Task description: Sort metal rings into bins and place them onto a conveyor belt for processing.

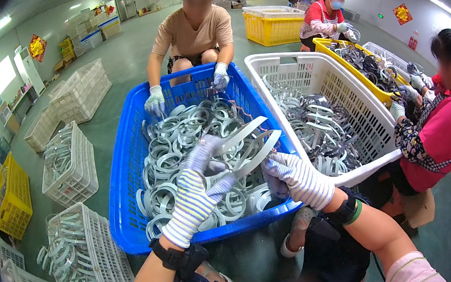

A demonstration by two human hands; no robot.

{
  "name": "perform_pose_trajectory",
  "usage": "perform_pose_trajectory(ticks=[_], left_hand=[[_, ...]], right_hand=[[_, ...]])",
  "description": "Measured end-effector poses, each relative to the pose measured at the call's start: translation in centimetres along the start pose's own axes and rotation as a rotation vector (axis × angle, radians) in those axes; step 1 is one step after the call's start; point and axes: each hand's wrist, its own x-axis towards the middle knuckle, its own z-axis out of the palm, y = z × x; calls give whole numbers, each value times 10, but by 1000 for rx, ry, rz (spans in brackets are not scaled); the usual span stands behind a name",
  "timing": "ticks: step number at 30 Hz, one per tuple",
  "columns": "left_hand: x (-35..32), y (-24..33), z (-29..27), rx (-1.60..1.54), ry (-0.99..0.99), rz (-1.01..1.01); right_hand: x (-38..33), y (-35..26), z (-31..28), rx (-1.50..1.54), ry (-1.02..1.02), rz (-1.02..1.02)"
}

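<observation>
In front of me, above a large blue crate [122, 157], a pair of thin white curved strips [262, 153] is in my gloved hands. My left hand [197, 187] has its thumb and fingers around the strips' left ends. At the right end, my right hand [300, 179] pinches the lower strip, its fingertips partly hidden. Many white rings and curved bands [167, 162] fill the crate below. Across it, a person [197, 33] in a tan shirt reaches in with both gloved hands among the rings, near a thin reddish wire [241, 109].
A white crate [341, 87] of similar bands adjoins on the right, with a yellow crate [366, 62] beyond. A person [446, 118] in pink works beside them, another [329, 15] farther back. White crates [103, 243] of bands stand on the left floor.
</observation>
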Motion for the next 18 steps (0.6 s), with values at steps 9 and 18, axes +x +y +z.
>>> perform_pose_trajectory(ticks=[9, 18], left_hand=[[-4, 13, 2, 188, -68, -44], [18, -46, -40, 155, -10, -370]], right_hand=[[-2, 5, 4, 32, 21, -7], [13, -16, -30, 223, 191, -153]])
